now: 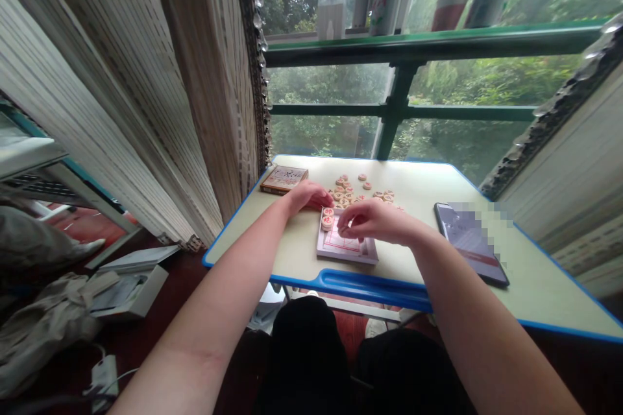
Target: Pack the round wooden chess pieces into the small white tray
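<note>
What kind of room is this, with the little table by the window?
Probably a room in a home or dorm: a long striped curtain hangs beside the window, and the small blue-edged table holds round game pieces.

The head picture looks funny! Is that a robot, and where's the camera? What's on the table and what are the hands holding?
There's no robot here. These are a person's own bare hands, and the camera sits on that person's head, looking forward and down.

On the pale table is a shallow tray with red lines inside. Round pieces with red marks are in its far left corner. More loose pieces lie beyond it. A flat box lies at the far left, and a flat-screen device on the right.

The left hand is by the tray's far left corner. The right hand bends over the tray; whether either one holds a piece is hard to see.
</note>
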### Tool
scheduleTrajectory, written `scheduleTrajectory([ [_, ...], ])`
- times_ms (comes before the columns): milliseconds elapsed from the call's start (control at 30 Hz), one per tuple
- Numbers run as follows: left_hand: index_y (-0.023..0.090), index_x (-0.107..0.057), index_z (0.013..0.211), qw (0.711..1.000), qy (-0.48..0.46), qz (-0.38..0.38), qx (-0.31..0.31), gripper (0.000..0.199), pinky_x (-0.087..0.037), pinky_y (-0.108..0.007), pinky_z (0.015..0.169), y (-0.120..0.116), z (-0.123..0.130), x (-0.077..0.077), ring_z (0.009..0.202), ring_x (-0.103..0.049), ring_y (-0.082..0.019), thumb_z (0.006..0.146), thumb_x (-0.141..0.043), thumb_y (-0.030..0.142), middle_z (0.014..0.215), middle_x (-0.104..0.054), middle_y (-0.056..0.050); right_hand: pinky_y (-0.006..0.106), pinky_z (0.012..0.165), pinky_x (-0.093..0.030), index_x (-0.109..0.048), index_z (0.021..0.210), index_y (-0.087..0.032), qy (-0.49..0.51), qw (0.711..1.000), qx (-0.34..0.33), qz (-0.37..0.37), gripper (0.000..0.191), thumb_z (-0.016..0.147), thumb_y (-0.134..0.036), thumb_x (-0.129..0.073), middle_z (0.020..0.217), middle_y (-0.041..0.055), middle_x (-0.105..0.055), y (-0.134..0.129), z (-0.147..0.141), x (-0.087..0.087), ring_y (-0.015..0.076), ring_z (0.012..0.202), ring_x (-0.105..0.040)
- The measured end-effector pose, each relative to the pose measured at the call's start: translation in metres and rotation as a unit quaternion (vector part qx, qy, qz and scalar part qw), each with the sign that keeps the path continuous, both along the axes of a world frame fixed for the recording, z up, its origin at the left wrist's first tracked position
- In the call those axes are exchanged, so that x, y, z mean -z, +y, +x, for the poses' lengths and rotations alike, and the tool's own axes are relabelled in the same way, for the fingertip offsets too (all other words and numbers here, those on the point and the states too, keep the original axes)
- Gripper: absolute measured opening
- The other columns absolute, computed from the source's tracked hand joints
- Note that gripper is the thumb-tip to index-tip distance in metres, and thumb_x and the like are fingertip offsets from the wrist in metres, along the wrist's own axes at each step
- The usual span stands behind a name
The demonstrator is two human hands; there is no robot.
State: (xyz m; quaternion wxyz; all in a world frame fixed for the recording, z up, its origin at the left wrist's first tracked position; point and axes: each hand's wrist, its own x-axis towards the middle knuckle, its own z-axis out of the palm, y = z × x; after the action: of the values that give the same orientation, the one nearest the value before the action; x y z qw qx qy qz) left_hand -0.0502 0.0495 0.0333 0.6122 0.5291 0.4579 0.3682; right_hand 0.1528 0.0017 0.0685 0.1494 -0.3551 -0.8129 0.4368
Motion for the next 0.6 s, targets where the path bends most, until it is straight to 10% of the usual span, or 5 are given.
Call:
scheduleTrajectory([
  [600, 0.009, -0.069, 0.059, 1.0, 0.009, 0.003, 0.0, 0.018, -0.051, -0.029, 0.064, -0.0004, 0.0024, -0.0025, 0.065, -0.064, -0.019, 0.048, -0.056, 0.016, 0.063, -0.069, -0.008, 0.021, 0.052, -0.036, -0.069, 0.079, -0.021, -0.177, 0.97, 0.014, 0.168, 0.013, 0.07, -0.029, -0.065, 0.071, -0.0004, -0.066, -0.0085, -0.008, 0.0069, 0.0118, 0.058, -0.055],
])
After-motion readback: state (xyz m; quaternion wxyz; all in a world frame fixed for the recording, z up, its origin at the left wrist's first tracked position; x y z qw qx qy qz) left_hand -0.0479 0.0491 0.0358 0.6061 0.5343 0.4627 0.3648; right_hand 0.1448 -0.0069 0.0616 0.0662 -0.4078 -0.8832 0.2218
